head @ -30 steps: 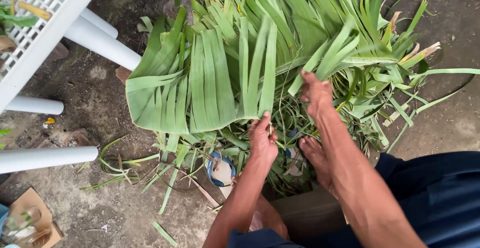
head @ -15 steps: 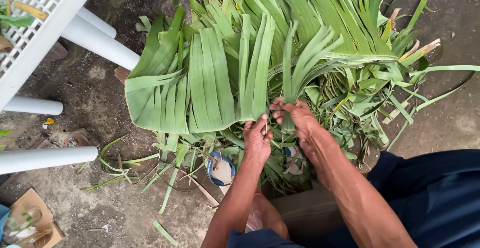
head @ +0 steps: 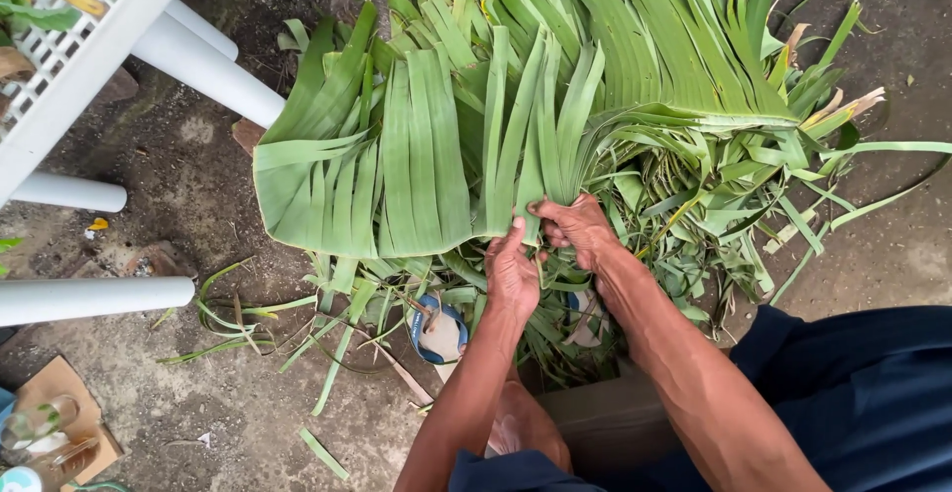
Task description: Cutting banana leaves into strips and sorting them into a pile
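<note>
Hands meeting at the near edge of a spread banana leaf.
Your left hand [head: 513,272] and right hand [head: 578,226] each close a grip on the torn strips of the banana leaf [head: 416,170], which fans out toward 12 o'clock over the ground [head: 188,145]; a white plastic table [head: 99,26] stands at 10 o'clock.

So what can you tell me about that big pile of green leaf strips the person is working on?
The pile of green leaf strips is long, flat, ribbed blades, fresh and glossy, laid side by side and fanned over the bare ground. Their near ends are cut roughly even. Narrower scraps and a few yellowing tips lie tangled at the right and underneath. The left hand and right hand pinch the ends of a few middle strips. A white plastic chair leg lies close by the pile's upper left edge.
</note>
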